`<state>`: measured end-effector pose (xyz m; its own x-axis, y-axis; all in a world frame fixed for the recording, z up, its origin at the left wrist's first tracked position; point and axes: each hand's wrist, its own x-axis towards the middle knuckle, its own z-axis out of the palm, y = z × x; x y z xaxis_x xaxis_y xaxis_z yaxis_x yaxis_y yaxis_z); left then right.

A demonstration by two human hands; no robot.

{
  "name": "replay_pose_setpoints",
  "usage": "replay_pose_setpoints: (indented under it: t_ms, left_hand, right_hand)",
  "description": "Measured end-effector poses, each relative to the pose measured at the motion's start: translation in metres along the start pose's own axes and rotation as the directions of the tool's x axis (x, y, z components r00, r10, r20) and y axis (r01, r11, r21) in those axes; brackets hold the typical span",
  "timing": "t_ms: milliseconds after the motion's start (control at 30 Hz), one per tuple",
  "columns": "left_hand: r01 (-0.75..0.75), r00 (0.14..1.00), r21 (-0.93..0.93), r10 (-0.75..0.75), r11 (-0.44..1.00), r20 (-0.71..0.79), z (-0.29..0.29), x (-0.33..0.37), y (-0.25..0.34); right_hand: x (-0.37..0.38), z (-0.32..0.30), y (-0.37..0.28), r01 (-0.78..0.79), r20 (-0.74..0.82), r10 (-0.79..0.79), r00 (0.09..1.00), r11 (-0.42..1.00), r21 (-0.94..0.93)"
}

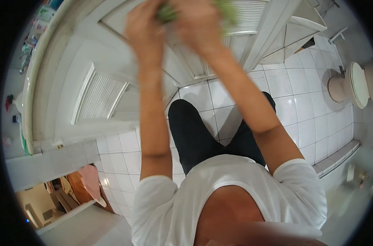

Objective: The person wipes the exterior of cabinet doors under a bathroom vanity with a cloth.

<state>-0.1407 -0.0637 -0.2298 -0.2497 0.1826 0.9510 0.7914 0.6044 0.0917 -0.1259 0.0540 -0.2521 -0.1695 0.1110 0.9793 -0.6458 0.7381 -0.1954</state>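
2 hands point(144, 30) point(198, 28), blurred green item point(167, 13) in their grip, white louvered doors point(131, 65)

Around us, glossy white square tiles covered the floor point(309, 108), dark grout lines running between them and light glinting off them. At upper left we saw a white cabinet point(117, 57) with louvred panels point(100, 96) beneath a pale counter edge point(28, 104). We had a toilet point(358, 84) at far right, a tiled kerb point(338, 158) below it, and a doorway point(41, 201) at lower left.
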Motion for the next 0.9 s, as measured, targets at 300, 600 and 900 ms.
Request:
replay_pose_setpoints:
  t_ms: [300, 600, 900]
  left_hand:
    - [0.004, 0.999, 0.09, -0.008, 0.996, 0.044, 0.012, 0.005, 0.024]
    - [0.182, 0.963, -0.437, -0.069, 0.881, 0.262, 0.049, 0.058, 0.079]
    - [0.178, 0.942, -0.394, -0.041, 0.902, 0.332, 0.046, 0.037, 0.043]
  right_hand:
    - [0.015, -0.027, 0.019, 0.01, 0.024, -0.013, 1.0, 0.995, 0.099]
    - [-0.004, -0.095, 0.05, -0.296, -0.113, 0.273, 0.955, 0.892, -0.343]
    - [-0.058, -0.094, 0.059, -0.467, -0.272, 0.467, 0.841, 0.881, 0.069]
